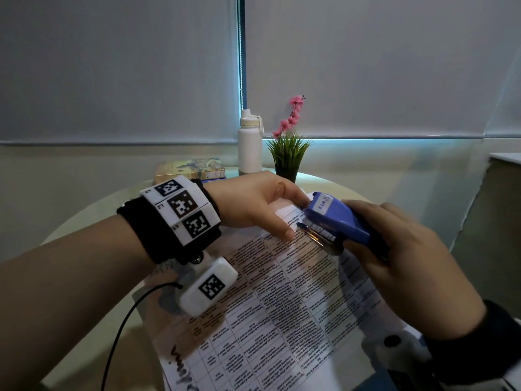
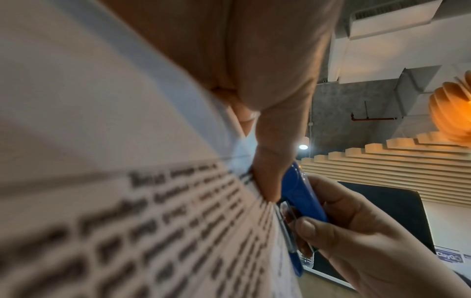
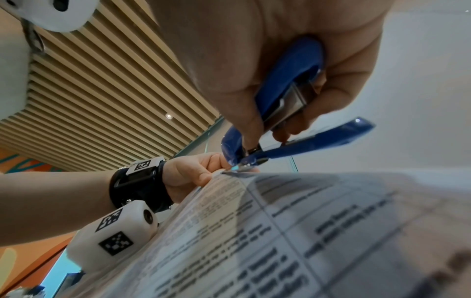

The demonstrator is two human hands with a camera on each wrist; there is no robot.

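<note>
A stack of printed sheets (image 1: 282,292) with tables of text is held up over a round table. My left hand (image 1: 290,218) pinches its far corner, thumb on top and fingers curled underneath, as the right wrist view shows (image 3: 193,175). My right hand (image 1: 355,225) grips a blue stapler (image 1: 338,218) with a white label on its nose. The stapler's arms stand apart, its mouth at that same corner beside my left thumb. From the left wrist view the stapler (image 2: 303,199) lies against the edge of the sheets (image 2: 127,141). Whether paper sits inside the mouth is unclear.
A white bottle (image 1: 249,142), a small potted plant with pink flowers (image 1: 289,153) and a colourful book (image 1: 191,169) stand at the far side of the pale round table (image 1: 318,183). A black cable (image 1: 118,334) hangs from my left wrist camera.
</note>
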